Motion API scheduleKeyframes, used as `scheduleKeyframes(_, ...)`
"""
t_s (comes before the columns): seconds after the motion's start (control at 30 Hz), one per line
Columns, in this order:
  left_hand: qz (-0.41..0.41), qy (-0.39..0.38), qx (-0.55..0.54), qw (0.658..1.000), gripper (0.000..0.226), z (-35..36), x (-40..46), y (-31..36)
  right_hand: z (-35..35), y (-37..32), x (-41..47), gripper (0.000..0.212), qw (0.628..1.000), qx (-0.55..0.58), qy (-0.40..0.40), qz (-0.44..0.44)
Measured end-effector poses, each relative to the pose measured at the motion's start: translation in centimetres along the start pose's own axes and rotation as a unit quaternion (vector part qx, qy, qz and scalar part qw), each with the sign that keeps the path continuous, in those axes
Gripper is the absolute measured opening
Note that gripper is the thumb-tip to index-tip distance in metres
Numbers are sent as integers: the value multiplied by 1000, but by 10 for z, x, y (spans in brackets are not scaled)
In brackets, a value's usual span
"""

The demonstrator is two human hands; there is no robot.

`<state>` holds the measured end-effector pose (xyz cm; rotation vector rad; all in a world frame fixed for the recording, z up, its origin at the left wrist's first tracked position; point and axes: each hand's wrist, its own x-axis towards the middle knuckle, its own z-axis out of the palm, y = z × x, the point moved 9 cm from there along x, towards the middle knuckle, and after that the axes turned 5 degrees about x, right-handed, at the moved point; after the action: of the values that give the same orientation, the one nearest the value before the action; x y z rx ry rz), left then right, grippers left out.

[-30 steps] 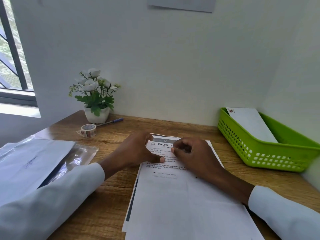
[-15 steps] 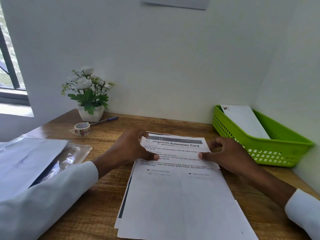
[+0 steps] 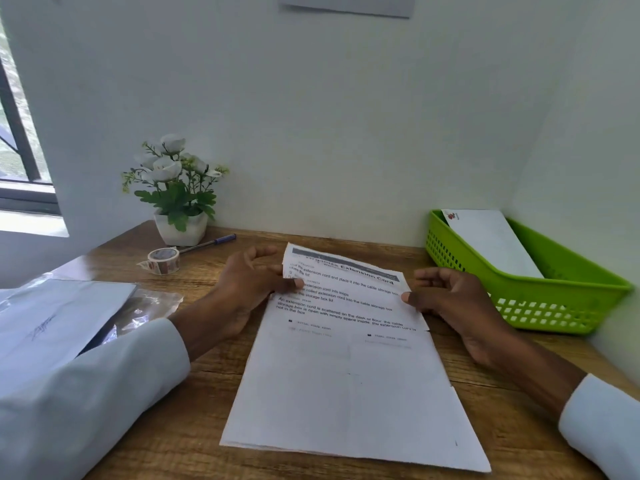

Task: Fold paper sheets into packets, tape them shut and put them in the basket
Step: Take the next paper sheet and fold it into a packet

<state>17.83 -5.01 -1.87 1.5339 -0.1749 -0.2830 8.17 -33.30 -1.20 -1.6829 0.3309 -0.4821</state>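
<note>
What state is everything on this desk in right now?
Printed sheet: far end lifted and curling.
Left hand: pinches the sheet's left edge.
Right hand: pinches its right edge.
Green basket: holds one white packet.
Tape roll: lying flat, untouched.
Pen: lying by the flower pot.

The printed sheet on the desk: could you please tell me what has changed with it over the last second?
The right hand slid from the middle to the sheet's right edge; both hands now lift its far end. The left hand kept its grip. Basket, tape and pen stayed put.
</note>
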Motion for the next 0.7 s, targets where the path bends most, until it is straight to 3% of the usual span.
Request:
scheduleKeyframes(0.13,32,-25,-109,993,60,0,-1,8,2,-8,1,61,999,-18,28,-40)
scheduleKeyframes(0.27,53,-23,-160,985,53,-5,0,12,27,-6,0,41,984,143,-101,25)
scheduleKeyframes(0.4,55,-8,-173,983,44,-8,2,9,44,-4,-7,29,971,140,-186,49)
scheduleKeyframes(0.53,34,-48,-162,985,35,0,3,6,39,0,0,26,972,180,-142,43)
scheduleKeyframes(0.63,33,-120,-94,988,35,15,-1,4,35,2,4,26,963,235,-125,49)
scheduleKeyframes(0.7,29,-128,-61,989,35,18,-1,2,32,3,6,25,962,241,-115,52)
